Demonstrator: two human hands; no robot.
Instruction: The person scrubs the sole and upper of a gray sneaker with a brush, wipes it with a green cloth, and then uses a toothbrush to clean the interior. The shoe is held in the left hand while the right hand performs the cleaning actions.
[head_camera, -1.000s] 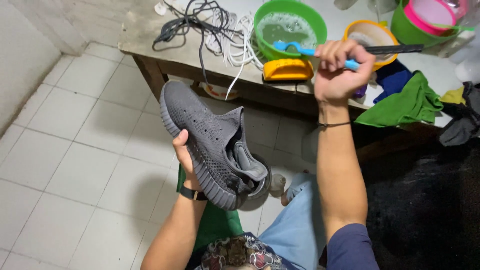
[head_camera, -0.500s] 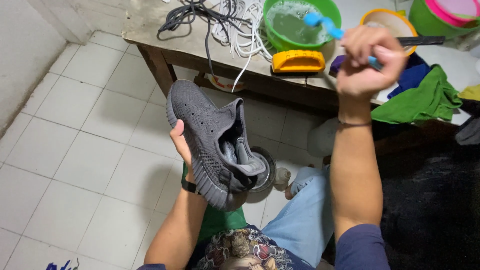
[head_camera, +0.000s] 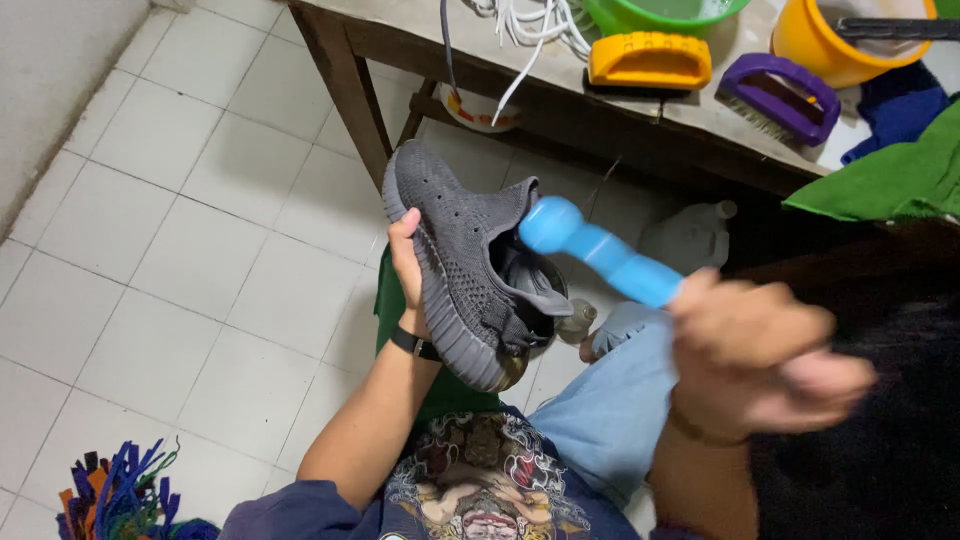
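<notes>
My left hand (head_camera: 408, 268) grips a dark grey knit sneaker (head_camera: 465, 260) from underneath, holding it above my lap with the toe pointing away from me. My right hand (head_camera: 760, 360), blurred and close to the camera, is closed around a blue plastic brush handle (head_camera: 600, 253). The rounded end of that handle sits at the sneaker's opening. The brush's bristles are not visible. A dark band circles my left wrist.
A wooden table (head_camera: 560, 95) stands ahead with a yellow brush (head_camera: 650, 60), a purple brush (head_camera: 778, 95), a green basin (head_camera: 660, 12), a yellow bucket (head_camera: 830, 45), white cords (head_camera: 525, 25) and green cloth (head_camera: 900, 175). White floor tiles lie left; a white jug (head_camera: 690, 235) sits beneath.
My right hand has come down from the basin on the table to the sneaker, bringing the blue brush with it. The camera has tilted lower; the sneaker stays in my left hand.
</notes>
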